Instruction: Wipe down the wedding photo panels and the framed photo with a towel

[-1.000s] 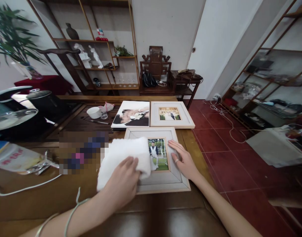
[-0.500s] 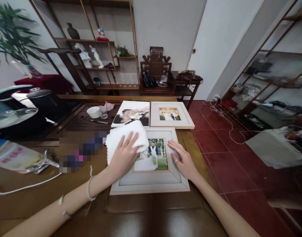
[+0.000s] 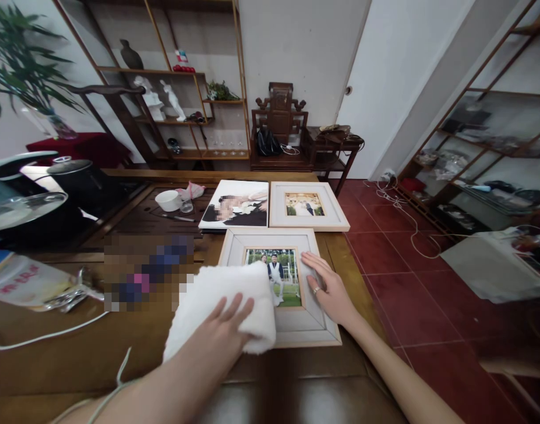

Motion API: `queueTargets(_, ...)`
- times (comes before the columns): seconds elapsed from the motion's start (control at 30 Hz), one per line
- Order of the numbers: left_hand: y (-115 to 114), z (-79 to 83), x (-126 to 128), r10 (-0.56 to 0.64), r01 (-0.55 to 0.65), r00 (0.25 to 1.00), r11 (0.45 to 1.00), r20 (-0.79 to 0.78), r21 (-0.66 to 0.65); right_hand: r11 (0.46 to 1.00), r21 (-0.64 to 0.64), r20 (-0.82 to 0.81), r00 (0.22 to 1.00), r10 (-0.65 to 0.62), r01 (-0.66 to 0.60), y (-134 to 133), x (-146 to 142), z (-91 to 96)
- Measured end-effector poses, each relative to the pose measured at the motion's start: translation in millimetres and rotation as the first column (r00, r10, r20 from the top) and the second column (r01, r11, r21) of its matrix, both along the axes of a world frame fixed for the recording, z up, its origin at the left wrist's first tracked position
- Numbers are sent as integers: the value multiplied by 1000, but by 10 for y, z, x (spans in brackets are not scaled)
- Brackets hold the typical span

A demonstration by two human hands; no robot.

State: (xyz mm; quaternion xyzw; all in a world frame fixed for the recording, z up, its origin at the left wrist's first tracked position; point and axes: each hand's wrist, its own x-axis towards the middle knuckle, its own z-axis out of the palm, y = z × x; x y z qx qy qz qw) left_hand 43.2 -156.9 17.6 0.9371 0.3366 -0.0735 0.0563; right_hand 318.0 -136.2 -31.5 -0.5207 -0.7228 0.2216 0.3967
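A white-framed photo [image 3: 291, 327] lies flat on the wooden table, and its picture shows people outdoors on green grass. My left hand [image 3: 228, 330] presses a folded white towel [image 3: 225, 282] onto the lower left of the frame, fingers over the cloth and thumb hidden. The towel covers that corner and part of the picture, hanging past the frame's left edge. On the frame's right border rests my right hand [image 3: 329, 288], fingers stretched out and a ring on one of them; it grips nothing.
Beyond the frame lie a photo panel [image 3: 238, 206] and a second white-framed photo [image 3: 335, 207]. To the left are a white bowl [image 3: 167, 201], a black pot [image 3: 31, 215], a plastic packet [image 3: 26, 282] and a white cable [image 3: 53, 333]. Red floor tiles [image 3: 411, 306] run along the table's right side.
My left hand has drawn the towel down toward me, from the frame's upper left to its lower left. More of the picture's top shows. My right hand has stayed in place.
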Motion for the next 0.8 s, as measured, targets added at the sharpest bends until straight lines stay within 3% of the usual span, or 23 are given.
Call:
queueTargets(0.07,-139,-10,-21,-11,12,1000,1000,11,-13,1000,1,0,1000,2,-2,3,-2,-3)
queueTargets(0.17,-84,-55,0,35,-37,998,999,48,40,1000,4,0,1000,-2,2,2,-5,-6)
queueTargets(0.3,338,-108,83,98,-121,984,980,152,157,1000,4,5,1000,-3,3,-4,-11,-10)
queueTargets(0.47,944,-152,115,48,-136,968,925,246,355,1000,6,6,1000,-1,1,-3,-13,-19)
queueTargets(0.57,1145,-168,121,40,-149,967,890,251,431,1000,7,1,1000,-6,6,-1,-6,-13)
queueTargets(0.67,1103,-134,145,19,-88,984,915,175,395,1000,5,-4,1000,-12,12,-3,0,0)
queueTargets(0.8,677,-30,153,27,-29,1000,983,13,183,1000,6,-3,1000,-11,11,-7,-1,6)
